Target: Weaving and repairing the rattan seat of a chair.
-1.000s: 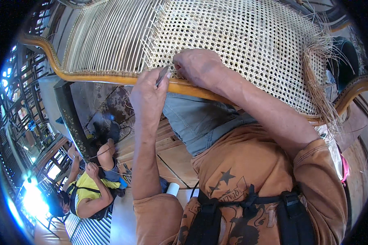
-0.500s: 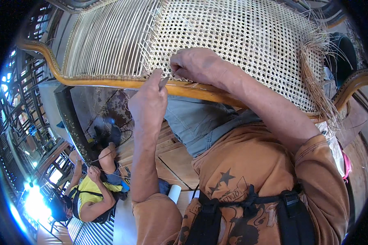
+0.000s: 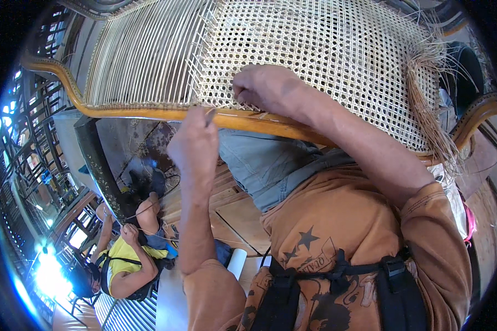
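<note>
A cane panel is stretched in a curved, varnished wooden frame across my lap. Its right part is woven in an open mesh, while the left part has only parallel strands. At the near rail, my left hand is closed around a small metal tool, whose narrow tip shows beside the thumb; the rest is hidden. My right hand rests on the mesh just inside that rail, its fingers curled down against the cane. What those fingertips pinch, if anything, is hidden.
A bundle of loose cane strands hangs over the panel's right side. At lower left, a person in a yellow shirt sits working with a long strand beside a dark post. Wooden boards lie below.
My left hand has moved slightly left and down, away from the right hand, with the metal tool still in it. My right hand has barely shifted on the mesh.
</note>
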Action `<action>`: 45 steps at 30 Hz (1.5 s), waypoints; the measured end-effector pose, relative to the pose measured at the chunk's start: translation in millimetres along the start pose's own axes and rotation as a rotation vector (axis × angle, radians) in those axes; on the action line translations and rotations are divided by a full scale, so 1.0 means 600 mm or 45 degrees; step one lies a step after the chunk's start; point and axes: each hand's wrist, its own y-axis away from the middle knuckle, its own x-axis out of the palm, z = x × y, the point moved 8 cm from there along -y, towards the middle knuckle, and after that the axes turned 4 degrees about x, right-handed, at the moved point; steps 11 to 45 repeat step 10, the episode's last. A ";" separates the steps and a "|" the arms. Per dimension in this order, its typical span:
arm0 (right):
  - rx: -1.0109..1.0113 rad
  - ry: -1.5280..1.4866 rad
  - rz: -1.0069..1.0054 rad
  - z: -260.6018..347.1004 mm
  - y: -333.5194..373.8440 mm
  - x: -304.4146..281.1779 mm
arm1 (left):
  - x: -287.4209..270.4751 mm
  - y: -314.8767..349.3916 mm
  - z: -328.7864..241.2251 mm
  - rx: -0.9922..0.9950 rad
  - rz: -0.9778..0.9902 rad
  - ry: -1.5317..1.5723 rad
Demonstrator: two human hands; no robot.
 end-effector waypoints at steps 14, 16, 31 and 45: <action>0.510 -0.264 -0.406 -0.117 0.159 -0.132 | 0.049 0.014 0.064 -0.442 0.154 0.841; 0.510 -0.264 -0.406 -0.117 0.159 -0.132 | 0.049 0.014 0.064 -0.442 0.154 0.841; 0.510 -0.264 -0.406 -0.117 0.159 -0.132 | 0.049 0.014 0.064 -0.442 0.154 0.841; 0.510 -0.264 -0.406 -0.117 0.159 -0.132 | 0.049 0.014 0.064 -0.442 0.154 0.841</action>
